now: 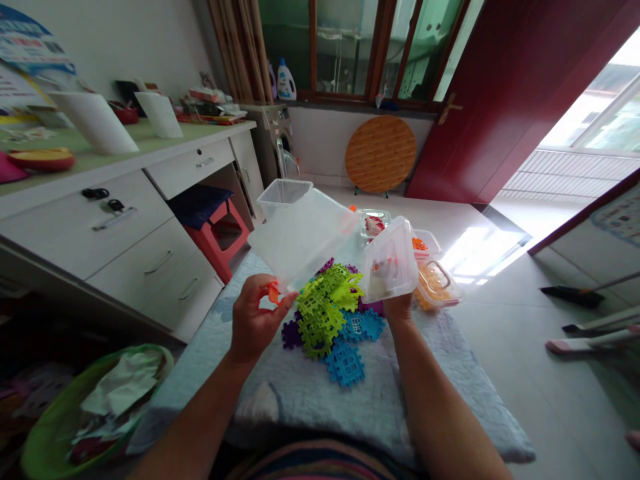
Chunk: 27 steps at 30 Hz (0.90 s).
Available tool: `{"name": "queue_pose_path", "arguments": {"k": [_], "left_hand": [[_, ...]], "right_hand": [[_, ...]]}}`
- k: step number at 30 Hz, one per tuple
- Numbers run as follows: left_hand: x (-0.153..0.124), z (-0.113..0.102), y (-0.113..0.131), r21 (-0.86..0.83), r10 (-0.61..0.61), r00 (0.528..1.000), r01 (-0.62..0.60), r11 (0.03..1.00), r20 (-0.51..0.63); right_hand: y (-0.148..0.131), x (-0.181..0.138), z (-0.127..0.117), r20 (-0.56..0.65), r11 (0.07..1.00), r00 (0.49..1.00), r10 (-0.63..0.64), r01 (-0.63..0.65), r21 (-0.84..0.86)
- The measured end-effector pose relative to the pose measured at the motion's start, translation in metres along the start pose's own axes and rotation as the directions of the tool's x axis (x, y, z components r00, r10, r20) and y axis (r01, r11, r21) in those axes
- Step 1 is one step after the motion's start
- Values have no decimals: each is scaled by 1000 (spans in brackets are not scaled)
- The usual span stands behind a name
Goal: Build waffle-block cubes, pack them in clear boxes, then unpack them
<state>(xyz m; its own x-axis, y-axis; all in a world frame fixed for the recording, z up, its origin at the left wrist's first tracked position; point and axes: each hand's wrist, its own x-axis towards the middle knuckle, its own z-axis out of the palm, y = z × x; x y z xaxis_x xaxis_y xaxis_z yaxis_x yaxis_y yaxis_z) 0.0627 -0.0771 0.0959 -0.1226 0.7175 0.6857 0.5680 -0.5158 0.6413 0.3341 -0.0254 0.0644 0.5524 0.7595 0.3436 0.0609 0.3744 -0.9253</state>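
Observation:
My left hand [257, 317] is closed at the near corner of a large translucent plastic lid [305, 233], its fingers around an orange clip [273, 293] there. The lid is held tilted above the table. In my right hand [399, 308] is a smaller translucent plastic container [393, 263], tipped up, with the fingers mostly hidden behind it. Between both hands lies a heap of green interlocking plastic pieces [323, 310]. Blue pieces [346, 364] and purple pieces [291, 333] lie around and under it.
A clear box [285, 192] stands behind the lid. Further right are a container with red pieces [374, 225], one with orange pieces [421, 244] and a lidded yellow-filled container [436, 283]. A cloth [280, 400] covers the table; a green basket [100, 413] sits lower left.

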Motion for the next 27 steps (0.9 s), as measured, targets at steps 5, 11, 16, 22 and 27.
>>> {"name": "queue_pose_path", "arguments": {"k": [5,11,16,22,27], "left_hand": [[11,1,0,-400,-435,900,392,828,-17],[22,-1,-9,-696,-654,716,599,395,245],[29,-3,-6,-682,-650,662,671,291,373],[40,2,-3,-641,-610,632,725,250,478],[42,12,0,-583,-600,603,769,261,526]], "right_hand": [[-14,-4,2,0,992,997,-75,74,-104],[-22,-5,0,41,955,984,-175,180,-234],[-52,2,2,160,808,896,-414,443,-388],[-100,9,34,500,634,753,-427,644,-428],[-101,12,69,681,495,686,-257,699,-517]]}}
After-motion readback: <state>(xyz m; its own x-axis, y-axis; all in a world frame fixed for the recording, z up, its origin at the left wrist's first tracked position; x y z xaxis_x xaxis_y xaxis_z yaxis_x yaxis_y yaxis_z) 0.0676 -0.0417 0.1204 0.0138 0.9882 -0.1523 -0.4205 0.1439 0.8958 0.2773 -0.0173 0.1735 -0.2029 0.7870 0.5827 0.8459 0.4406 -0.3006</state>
